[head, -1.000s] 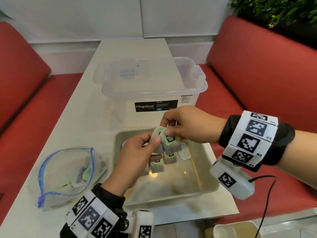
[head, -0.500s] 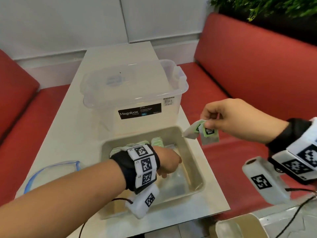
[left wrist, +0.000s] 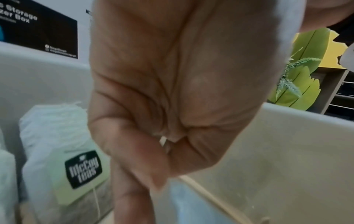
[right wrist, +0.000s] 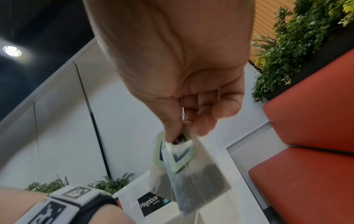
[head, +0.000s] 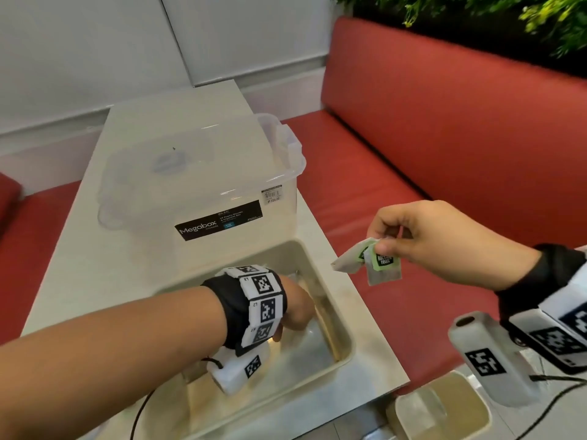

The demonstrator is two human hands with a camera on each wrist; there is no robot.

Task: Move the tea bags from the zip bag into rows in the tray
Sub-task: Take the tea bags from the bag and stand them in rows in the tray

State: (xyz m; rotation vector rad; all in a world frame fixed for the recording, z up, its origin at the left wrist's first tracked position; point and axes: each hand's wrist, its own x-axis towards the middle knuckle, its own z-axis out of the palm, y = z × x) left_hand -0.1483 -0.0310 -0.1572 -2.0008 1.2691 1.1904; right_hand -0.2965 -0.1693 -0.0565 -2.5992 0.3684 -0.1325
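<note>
Two papery tea bags [head: 378,265] in R hand [head: 438,236] grip, L hand [head: 297,308] maybe pinching, beige tray [head: 330,300]

Left hand [left wrist: 172,98] curled inside the tray [left wrist: 287,151], perhaps pinching something; tea bag [left wrist: 63,159] beside it (McCoy label).

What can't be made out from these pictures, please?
- Rows in the tray: head view, the left hand and its wristband cover them.
- Left hand's hold: left wrist view, blurred curled fingers hide it.
- Zip bag: outside every view.
- Count of tea bags pinched by the right hand: overlapping.
</note>
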